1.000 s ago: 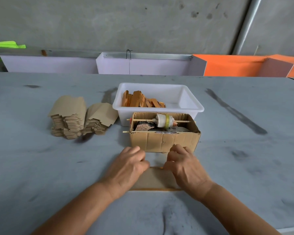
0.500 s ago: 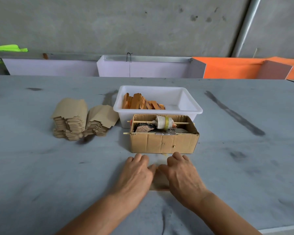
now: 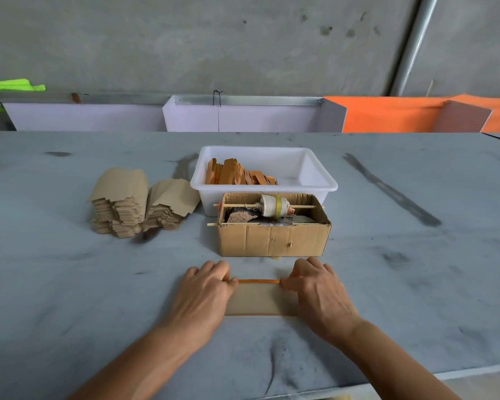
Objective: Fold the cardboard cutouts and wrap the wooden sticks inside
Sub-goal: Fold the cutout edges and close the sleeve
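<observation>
A folded brown cardboard cutout (image 3: 260, 300) lies flat on the grey table in front of me. An orange wooden stick (image 3: 259, 281) shows along its far edge. My left hand (image 3: 204, 295) lies on the cutout's left end, thumb and fingers pinching the stick's left tip. At the right end my right hand (image 3: 319, 295) pinches the other tip in the same way. More orange wooden sticks (image 3: 238, 176) lean in a white plastic tub (image 3: 318, 180). Two stacks of flat cardboard cutouts (image 3: 139, 203) stand at the left.
An open cardboard box (image 3: 273, 239) with a spool of tape on a thin skewer stands just beyond my hands, in front of the tub. White and orange panels line the table's far edge. The near table edge runs below my forearms.
My hands were close together over the cutout's middle; they have slid apart to its two ends. The orange stick along the far edge has come into sight.
</observation>
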A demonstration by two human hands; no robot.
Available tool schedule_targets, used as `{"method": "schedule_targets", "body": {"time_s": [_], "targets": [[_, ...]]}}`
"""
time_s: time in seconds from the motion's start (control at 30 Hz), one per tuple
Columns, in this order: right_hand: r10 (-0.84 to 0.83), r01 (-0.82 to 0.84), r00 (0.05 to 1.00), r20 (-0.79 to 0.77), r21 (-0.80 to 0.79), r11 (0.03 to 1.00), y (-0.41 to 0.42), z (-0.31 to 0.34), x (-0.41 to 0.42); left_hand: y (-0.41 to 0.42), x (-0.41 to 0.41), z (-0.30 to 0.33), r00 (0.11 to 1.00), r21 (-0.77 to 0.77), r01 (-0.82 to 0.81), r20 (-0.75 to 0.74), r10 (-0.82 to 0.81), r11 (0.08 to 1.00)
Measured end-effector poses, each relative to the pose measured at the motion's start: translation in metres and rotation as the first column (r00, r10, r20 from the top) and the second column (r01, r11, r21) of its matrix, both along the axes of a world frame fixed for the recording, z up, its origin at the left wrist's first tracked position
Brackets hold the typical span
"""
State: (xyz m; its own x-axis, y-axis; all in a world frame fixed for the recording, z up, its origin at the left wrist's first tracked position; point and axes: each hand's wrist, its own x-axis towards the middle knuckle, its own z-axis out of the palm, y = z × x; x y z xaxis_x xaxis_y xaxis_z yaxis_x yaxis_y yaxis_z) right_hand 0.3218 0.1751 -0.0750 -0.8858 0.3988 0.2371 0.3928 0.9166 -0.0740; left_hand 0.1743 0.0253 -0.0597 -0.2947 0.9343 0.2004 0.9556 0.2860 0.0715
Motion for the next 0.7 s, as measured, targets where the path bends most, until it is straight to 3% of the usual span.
{"method": "schedule_targets", "body": {"time_s": [0.13,0.27,0.37,0.5,0.6,0.7], "targets": [[-0.024,0.004,0.993,-0.115,-0.170,0.985,-0.001,-0.001,0.006,-0.009,-0.008,-0.014,0.988,0.078,-0.052,0.151,0.040,0.996],[-0.014,-0.053,0.987,-0.159,-0.411,0.910,-0.005,0.003,0.020,-0.011,-0.005,-0.014,0.984,0.037,-0.070,0.165,0.063,0.997],[0.038,-0.095,0.988,-0.148,-0.401,0.911,-0.011,0.004,0.022,-0.011,-0.008,-0.014,0.984,-0.018,-0.047,0.168,0.050,0.999],[0.004,-0.087,0.978,-0.210,-0.390,0.917,-0.013,0.002,0.016,-0.012,-0.014,-0.013,0.957,0.002,-0.012,0.290,0.011,1.000],[-0.087,-0.099,0.948,-0.307,-0.542,0.834,-0.009,0.008,0.014,-0.008,-0.015,-0.011,0.869,0.195,-0.107,0.496,-0.004,0.975],[-0.249,-0.087,0.906,-0.342,-0.727,0.682,-0.005,0.020,0.010,0.001,-0.011,-0.005,0.620,0.335,-0.348,0.782,-0.053,0.875]]}}
